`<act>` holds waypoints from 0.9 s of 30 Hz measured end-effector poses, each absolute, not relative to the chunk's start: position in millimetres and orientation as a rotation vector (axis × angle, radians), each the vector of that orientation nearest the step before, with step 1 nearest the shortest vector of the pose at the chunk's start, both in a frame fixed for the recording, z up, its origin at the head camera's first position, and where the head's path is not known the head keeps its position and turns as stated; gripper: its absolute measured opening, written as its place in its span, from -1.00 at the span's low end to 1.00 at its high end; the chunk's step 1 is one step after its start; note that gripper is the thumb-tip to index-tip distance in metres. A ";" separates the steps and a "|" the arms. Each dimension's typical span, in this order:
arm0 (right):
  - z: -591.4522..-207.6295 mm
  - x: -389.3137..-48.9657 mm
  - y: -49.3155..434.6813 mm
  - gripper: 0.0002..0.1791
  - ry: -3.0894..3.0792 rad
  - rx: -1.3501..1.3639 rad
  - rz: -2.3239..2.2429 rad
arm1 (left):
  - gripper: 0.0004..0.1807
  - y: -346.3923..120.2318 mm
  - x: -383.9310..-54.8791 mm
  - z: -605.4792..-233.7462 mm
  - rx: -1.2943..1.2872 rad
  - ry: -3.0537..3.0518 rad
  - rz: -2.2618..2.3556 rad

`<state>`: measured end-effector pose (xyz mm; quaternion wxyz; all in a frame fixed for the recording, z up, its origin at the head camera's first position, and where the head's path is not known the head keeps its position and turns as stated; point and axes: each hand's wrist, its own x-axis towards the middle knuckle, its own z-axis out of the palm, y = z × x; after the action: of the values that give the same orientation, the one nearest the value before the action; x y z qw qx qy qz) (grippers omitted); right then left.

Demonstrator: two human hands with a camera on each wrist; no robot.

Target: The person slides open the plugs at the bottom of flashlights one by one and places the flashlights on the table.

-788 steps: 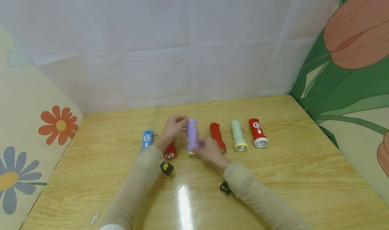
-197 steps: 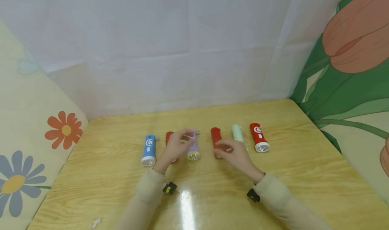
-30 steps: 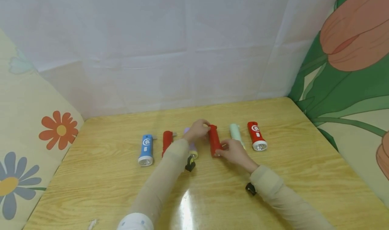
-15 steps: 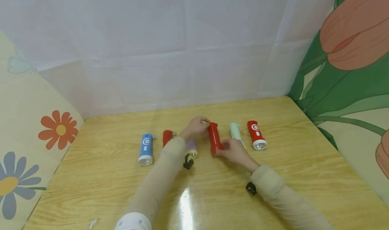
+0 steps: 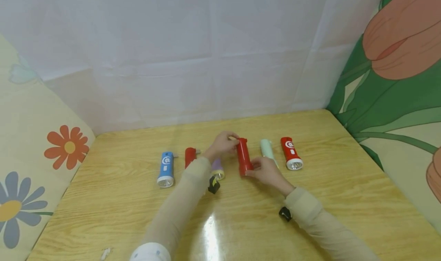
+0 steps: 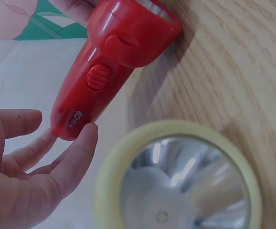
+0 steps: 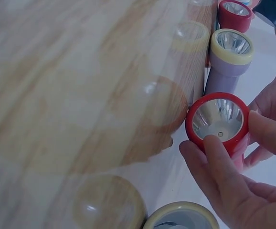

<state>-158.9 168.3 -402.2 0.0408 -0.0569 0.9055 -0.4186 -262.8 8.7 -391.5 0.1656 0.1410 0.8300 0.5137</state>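
Observation:
Both hands are on a red flashlight (image 5: 244,156) in the middle of the row. Its tail end is between the fingertips of my left hand (image 5: 222,144); in the left wrist view the thumb stands a little off it. My right hand (image 5: 267,173) pinches the lens end, thumb on one side and fingers on the other, as the right wrist view shows. The ribbed switch (image 6: 99,76) faces the left wrist camera. The tail is tilted up, with the lens rim close over the table. Beside it lies a purple flashlight (image 5: 218,166), partly covered by my left forearm.
Further left on the wooden table (image 5: 241,230) lie a second red flashlight (image 5: 190,156) and a blue flashlight (image 5: 166,170). To the right are a mint green flashlight (image 5: 267,149), partly behind my right hand, and a red flashlight with white rim (image 5: 291,154). A white cloth (image 5: 206,62) hangs behind.
Earlier both hands held the purple flashlight, then hovered over the row. Over the last second the red flashlight has tilted slightly, tail up, and my left hand has risen with it.

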 end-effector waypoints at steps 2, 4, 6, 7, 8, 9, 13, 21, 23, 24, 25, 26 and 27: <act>-403.0 -159.1 168.8 -0.66 2.768 -0.184 -1.287 | -0.75 9.5 -261.2 -391.1 0.385 2.351 1.481; -403.6 -159.4 168.9 -0.66 2.764 -0.180 -1.295 | -0.76 10.4 -259.3 -390.1 0.370 2.348 1.498; -403.8 -159.7 169.2 -0.66 2.763 -0.184 -1.300 | -0.78 11.4 -257.8 -389.8 0.358 2.345 1.520; -404.0 -159.9 169.3 -0.66 2.763 -0.194 -1.302 | -0.78 11.8 -257.0 -389.5 0.353 2.337 1.539; -404.1 -160.0 169.4 -0.66 2.761 -0.194 -1.306 | -0.79 12.4 -256.6 -389.6 0.351 2.336 1.551; -404.0 -160.1 169.4 -0.66 2.763 -0.204 -1.305 | -0.79 12.9 -256.3 -390.0 0.353 2.338 1.559; -403.7 -159.3 168.8 -0.63 2.762 -0.220 -1.305 | -0.79 14.2 -255.0 -391.2 0.359 2.336 1.593; -403.7 -159.2 167.8 -0.56 2.760 -0.195 -1.305 | -0.76 14.9 -253.1 -391.2 0.352 2.363 1.608; -404.1 -159.1 167.8 -0.54 2.759 -0.178 -1.307 | -0.77 14.9 -252.1 -390.8 0.350 2.362 1.616; -404.2 -159.1 167.8 -0.54 2.758 -0.173 -1.308 | -0.77 15.0 -251.6 -390.7 0.349 2.361 1.623; -404.4 -159.0 167.9 -0.54 2.756 -0.169 -1.312 | -0.77 15.1 -251.1 -390.6 0.346 2.358 1.627; -404.6 -158.9 168.3 -0.54 2.754 -0.167 -1.315 | -0.78 15.3 -250.7 -390.7 0.345 2.359 1.631; -404.9 -158.6 168.7 -0.54 2.751 -0.166 -1.318 | -0.79 15.4 -250.2 -390.6 0.341 2.359 1.636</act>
<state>-158.6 168.7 -404.9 0.0432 -0.0542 0.8997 -0.4310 -250.2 15.4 -390.6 0.1250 0.1171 0.8095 0.5615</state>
